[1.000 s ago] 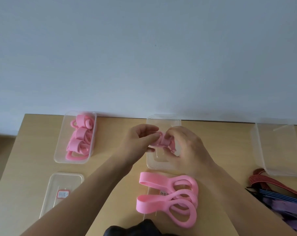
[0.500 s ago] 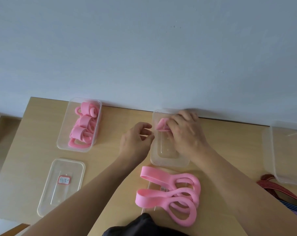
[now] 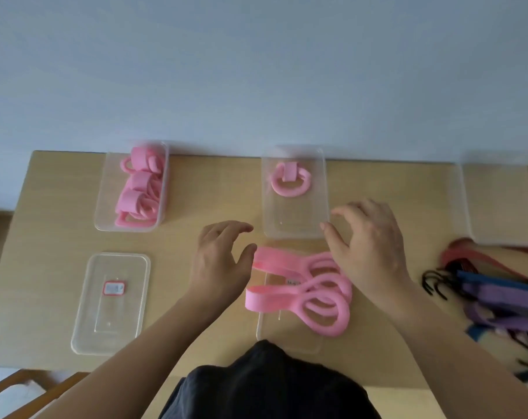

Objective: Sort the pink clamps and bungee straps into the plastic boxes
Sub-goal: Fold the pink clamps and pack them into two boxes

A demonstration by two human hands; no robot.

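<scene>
Loose clamps: three long pink plastic loop-handled clamps (image 3: 305, 293) lie heaped at the table's near middle on a flat clear lid (image 3: 287, 337), probably set there as the working pile within easy reach of both hands.
Middle box: the clear rectangular plastic box (image 3: 296, 220), at 12 o'clock from the pile, holds one folded pink clamp (image 3: 290, 178) at its far end, which leaves the near floor free for more.
Left box: a second clear plastic box (image 3: 102, 207) at 10 o'clock is packed with folded pink clamps (image 3: 137, 189) and looks finished.
Straps: the red, blue and purple hooked bungee straps (image 3: 495, 293) lie at 3 o'clock, below an empty-looking clear box (image 3: 498, 207), unsorted.
Left hand: the left hand (image 3: 223, 261) hovers palm down at 9 o'clock of the pile, thumb just beside a band end; I cannot tell whether it touches.
Right hand: the right hand (image 3: 368, 243) arches above the loop handles at 1 o'clock.
Grip: both hands hold nothing, fingers spread and loosely bent.
</scene>
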